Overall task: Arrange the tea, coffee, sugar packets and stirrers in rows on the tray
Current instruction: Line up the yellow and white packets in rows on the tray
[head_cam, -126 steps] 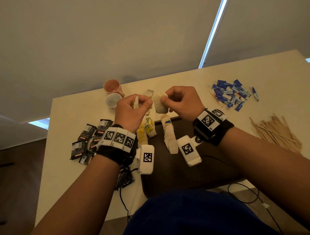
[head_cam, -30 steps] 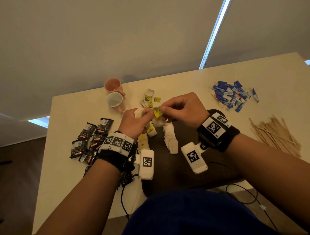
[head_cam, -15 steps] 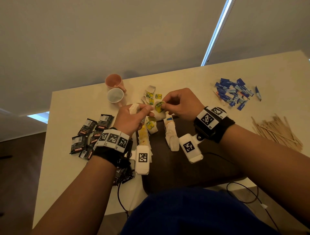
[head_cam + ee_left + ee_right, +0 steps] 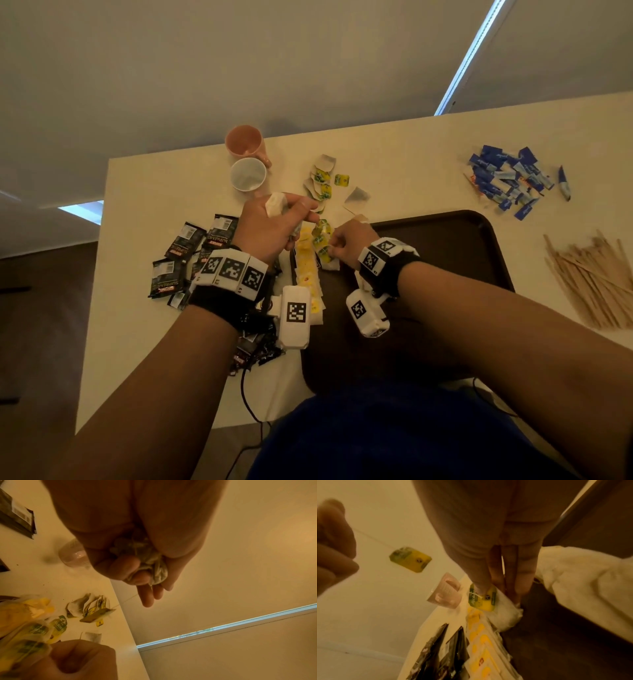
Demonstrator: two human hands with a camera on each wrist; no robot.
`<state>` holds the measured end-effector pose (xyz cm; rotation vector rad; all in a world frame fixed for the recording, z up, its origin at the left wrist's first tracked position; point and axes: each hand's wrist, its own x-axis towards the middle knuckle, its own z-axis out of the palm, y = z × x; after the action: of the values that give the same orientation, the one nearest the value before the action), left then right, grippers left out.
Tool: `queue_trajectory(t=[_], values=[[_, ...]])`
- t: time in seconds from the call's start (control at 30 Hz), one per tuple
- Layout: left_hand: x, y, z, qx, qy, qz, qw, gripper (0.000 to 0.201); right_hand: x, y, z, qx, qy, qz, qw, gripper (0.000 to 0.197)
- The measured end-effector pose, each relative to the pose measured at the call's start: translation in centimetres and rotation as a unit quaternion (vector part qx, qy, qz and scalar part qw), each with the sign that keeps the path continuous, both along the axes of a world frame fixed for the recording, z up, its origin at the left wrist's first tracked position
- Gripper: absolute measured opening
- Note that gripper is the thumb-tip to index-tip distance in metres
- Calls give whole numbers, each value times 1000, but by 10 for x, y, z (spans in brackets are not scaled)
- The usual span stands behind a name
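My left hand [image 4: 274, 226] is raised above the table's [image 4: 154, 192] far side, fingers curled tight round a crumpled white tea bag [image 4: 154, 566] — a bit of it pokes out the top of my fist, and a thin string trails from it with a yellow tag [image 4: 410, 559] dangling in the air. My right hand [image 4: 349, 245] is low at the tray's [image 4: 445, 260] near-left corner, thumb and fingertips pinching a tea bag with a yellow-green tag [image 4: 482, 599], pressing it down at the head of the row of yellow-labelled tea bags [image 4: 306, 270] that runs along the tray's left edge. A second white row sits just right of it, mostly hidden under my wrist. Loose tea bags [image 4: 322, 181] still lie on the table beyond the tray, near the pink cup [image 4: 245, 144] and the white cup [image 4: 248, 174]. The black coffee sachets [image 4: 188, 253] are heaped on the table to the left of the tray, the blue sugar packets [image 4: 507, 178] lie far right, and the wooden stirrers [image 4: 592, 274] are piled off the tray's right side — none of these is on the tray.
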<state>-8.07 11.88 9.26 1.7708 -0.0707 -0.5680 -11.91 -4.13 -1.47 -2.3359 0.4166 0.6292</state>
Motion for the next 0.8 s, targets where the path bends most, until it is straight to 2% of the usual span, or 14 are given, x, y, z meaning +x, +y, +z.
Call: queue_trajectory(t=[0.1, 0.37, 0.6, 0.7, 0.8], values=[[4, 1, -2, -7, 11, 7, 1000, 15, 5, 6, -7, -34, 20, 11, 999, 14], [12, 3, -9, -8, 19, 4, 1000, 13, 23, 2, -14, -58, 10, -41, 997, 12], [14, 4, -17, 5, 29, 3, 1000, 16, 27, 2, -10, -91, 2, -32, 995, 14], [14, 5, -22, 6, 48, 3, 999, 19, 25, -2, -7, -85, -26, -57, 994, 14], [13, 4, -23, -20, 70, 9, 997, 22, 23, -7, 6, -68, -95, -82, 990, 16]])
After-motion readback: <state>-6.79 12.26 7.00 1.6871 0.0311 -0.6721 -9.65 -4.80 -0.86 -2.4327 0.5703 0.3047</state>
